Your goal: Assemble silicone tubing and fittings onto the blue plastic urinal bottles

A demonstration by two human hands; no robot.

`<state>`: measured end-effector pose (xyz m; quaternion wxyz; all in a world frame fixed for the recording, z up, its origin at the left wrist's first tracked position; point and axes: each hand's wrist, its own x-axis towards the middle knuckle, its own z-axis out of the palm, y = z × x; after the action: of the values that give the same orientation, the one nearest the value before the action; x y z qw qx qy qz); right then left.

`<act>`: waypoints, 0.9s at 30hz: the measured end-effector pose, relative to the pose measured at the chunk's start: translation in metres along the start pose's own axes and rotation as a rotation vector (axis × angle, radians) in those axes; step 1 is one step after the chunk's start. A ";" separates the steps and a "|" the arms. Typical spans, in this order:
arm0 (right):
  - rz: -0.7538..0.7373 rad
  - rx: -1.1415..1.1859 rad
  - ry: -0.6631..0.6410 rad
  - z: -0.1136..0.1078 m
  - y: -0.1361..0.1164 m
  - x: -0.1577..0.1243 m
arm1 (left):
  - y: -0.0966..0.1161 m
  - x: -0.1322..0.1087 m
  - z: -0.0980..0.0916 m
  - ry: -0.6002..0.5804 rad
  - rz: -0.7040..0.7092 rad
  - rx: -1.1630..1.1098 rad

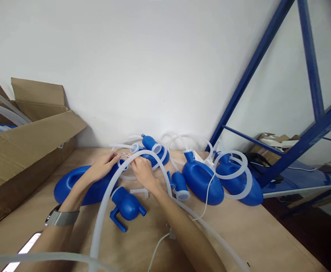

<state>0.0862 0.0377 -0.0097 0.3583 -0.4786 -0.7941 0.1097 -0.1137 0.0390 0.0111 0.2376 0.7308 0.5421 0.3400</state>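
Observation:
My left hand [102, 167] rests on the neck end of a flat blue plastic container [71, 184], its fingers curled at the opening where a translucent white hose [109, 192] ends. My right hand [143, 172] is just beside it, fingers pinched on the same hose end. The hose arches over my right wrist and runs down toward me. A small blue funnel piece with a handle [126, 206] lies on the wooden table [239, 234] between my forearms. A watch is on my left wrist.
Further blue containers [202, 182] [240, 185] with coiled white hoses lie to the right, another [154, 149] by the wall. An open cardboard box [20, 147] holding tubing stands at left. A blue metal rack [281, 158] rises at right. A phone [23, 251] lies near my left arm.

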 end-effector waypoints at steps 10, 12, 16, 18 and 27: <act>-0.074 0.841 -0.170 -0.022 0.004 -0.031 | 0.031 -0.021 -0.019 -0.349 0.222 -0.094; -0.068 0.864 -0.179 -0.019 0.006 -0.033 | 0.039 -0.024 -0.020 -0.397 0.178 -0.253; -0.059 0.859 -0.083 -0.014 0.004 -0.035 | 0.047 -0.027 -0.015 -0.388 0.069 -0.438; -0.060 0.856 -0.019 -0.013 0.000 -0.035 | 0.049 -0.028 -0.014 -0.370 0.062 -0.442; -0.060 0.845 0.034 -0.011 -0.017 -0.041 | 0.052 -0.036 -0.016 -0.364 -0.033 -0.622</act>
<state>0.0937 -0.0072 -0.0121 0.5391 -0.2682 -0.6867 0.4073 -0.0990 -0.0111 0.0503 0.5470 0.6632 0.3732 0.3489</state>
